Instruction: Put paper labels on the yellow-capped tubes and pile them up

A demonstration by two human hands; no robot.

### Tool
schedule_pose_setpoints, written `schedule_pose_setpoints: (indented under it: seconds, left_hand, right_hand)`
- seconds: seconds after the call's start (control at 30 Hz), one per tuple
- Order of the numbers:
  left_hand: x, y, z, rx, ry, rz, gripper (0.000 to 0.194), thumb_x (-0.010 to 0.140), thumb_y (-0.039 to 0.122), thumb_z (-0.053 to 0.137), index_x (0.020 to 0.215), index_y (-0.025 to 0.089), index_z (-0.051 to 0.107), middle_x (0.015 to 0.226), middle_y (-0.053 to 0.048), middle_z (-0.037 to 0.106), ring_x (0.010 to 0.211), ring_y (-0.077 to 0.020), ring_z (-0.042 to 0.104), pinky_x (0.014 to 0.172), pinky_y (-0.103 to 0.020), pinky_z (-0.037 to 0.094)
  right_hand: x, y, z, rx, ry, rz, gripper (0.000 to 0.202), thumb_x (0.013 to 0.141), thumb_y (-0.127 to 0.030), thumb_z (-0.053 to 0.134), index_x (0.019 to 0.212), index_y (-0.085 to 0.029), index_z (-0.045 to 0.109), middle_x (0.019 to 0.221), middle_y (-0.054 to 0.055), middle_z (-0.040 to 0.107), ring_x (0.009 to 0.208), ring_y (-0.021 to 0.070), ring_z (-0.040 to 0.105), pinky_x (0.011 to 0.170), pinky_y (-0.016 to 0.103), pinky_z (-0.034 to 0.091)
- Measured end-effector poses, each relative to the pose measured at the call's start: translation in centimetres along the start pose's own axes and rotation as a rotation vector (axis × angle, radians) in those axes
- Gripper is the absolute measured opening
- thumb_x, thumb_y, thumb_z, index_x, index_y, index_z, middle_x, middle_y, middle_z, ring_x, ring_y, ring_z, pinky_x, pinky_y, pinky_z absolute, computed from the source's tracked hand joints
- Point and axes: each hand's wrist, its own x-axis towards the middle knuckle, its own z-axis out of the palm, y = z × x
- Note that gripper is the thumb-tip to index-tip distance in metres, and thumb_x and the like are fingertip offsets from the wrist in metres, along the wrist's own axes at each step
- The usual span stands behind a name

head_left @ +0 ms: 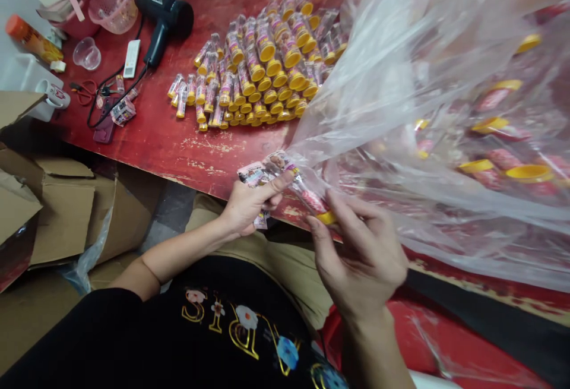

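Near the table's front edge, my left hand [252, 202] is closed on printed plastic wrappers [253, 173], its thumb against the top of a clear tube [310, 198] with pink contents. My right hand [363, 252] pinches the yellow cap [326, 217] at the tube's lower end between thumb and fingers. Behind the hands lies a large pile of wrapped tubes with yellow caps [267, 50]. To the right a big clear plastic bag [401, 104] holds more such tubes, some without a printed wrapper.
A black hair dryer [167, 18], a white remote [131, 59], red scissors [85, 92] and a pink basket [113, 3] stand or lie at the back left of the red table [164, 145]. Open cardboard boxes [65, 217] are at the lower left.
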Motion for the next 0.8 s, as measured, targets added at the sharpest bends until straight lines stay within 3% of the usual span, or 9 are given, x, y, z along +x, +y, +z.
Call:
schedule_pose_setpoints:
  seconds: [0.1, 0.2, 0.3, 0.43, 0.6, 0.8]
  left_hand:
    - [0.1, -0.2, -0.2, 0.035, -0.016, -0.014, 0.064, 0.053, 0.054, 0.104, 0.069, 0.018, 0.053, 0.052, 0.01, 0.047, 0.047, -0.0019, 0.037, 0.047, -0.02, 0.023]
    - [0.0, 0.2, -0.4, 0.042, -0.075, -0.041, 0.067, 0.052, 0.058, 0.103, 0.068, 0.018, 0.053, 0.052, 0.01, 0.045, 0.047, -0.0015, 0.035, 0.047, -0.021, 0.023]
    - [-0.3, 0.9, -0.6, 0.087, -0.161, -0.077, 0.065, 0.047, 0.051, 0.106, 0.08, 0.015, 0.063, 0.062, 0.007, 0.056, 0.049, -0.0017, 0.039, 0.048, -0.021, 0.026]
    - [-0.9, 1.1, -0.9, 0.169, -0.287, -0.124, 0.063, 0.049, 0.038, 0.108, 0.096, 0.014, 0.073, 0.069, 0.004, 0.064, 0.052, -0.0038, 0.045, 0.049, -0.022, 0.03]
    - [-1.5, 1.0, -1.0, 0.135, -0.267, -0.134, 0.068, 0.049, 0.04, 0.108, 0.104, 0.015, 0.077, 0.07, 0.005, 0.063, 0.051, -0.0029, 0.041, 0.049, -0.021, 0.03]
    - [-1.3, 0.8, -1.4, 0.14, -0.237, -0.113, 0.062, 0.053, 0.037, 0.107, 0.102, 0.015, 0.077, 0.069, 0.003, 0.063, 0.051, -0.0034, 0.043, 0.047, -0.02, 0.03]
  right_hand:
    - [-0.1, -0.5, -0.2, 0.021, 0.063, -0.028, 0.054, 0.087, -0.017, 0.085, 0.138, -0.034, 0.075, 0.109, 0.006, 0.08, 0.089, 0.02, 0.077, 0.078, 0.033, 0.067]
    - [-0.3, -0.6, -0.5, 0.131, -0.024, 0.092, 0.046, 0.092, -0.02, 0.08, 0.135, -0.033, 0.077, 0.114, 0.007, 0.08, 0.097, 0.0221, 0.078, 0.082, 0.037, 0.067]
    - [-0.2, -0.4, -0.5, 0.223, -0.054, 0.185, 0.052, 0.096, -0.019, 0.074, 0.145, -0.035, 0.07, 0.12, 0.008, 0.074, 0.096, 0.0195, 0.075, 0.077, 0.035, 0.067]
    - [0.5, -0.8, 0.0, 0.183, 0.005, 0.113, 0.048, 0.093, -0.016, 0.076, 0.136, -0.036, 0.076, 0.104, 0.005, 0.072, 0.091, 0.0175, 0.071, 0.075, 0.033, 0.063]
    - [0.8, -1.8, 0.8, 0.128, 0.172, 0.109, 0.039, 0.088, -0.013, 0.083, 0.121, -0.035, 0.084, 0.091, 0.003, 0.075, 0.079, 0.0169, 0.069, 0.064, 0.031, 0.058]
    - [0.9, -1.7, 1.2, 0.135, 0.175, 0.117, 0.039, 0.087, -0.015, 0.084, 0.12, -0.034, 0.084, 0.094, 0.003, 0.075, 0.082, 0.0183, 0.071, 0.069, 0.034, 0.06]
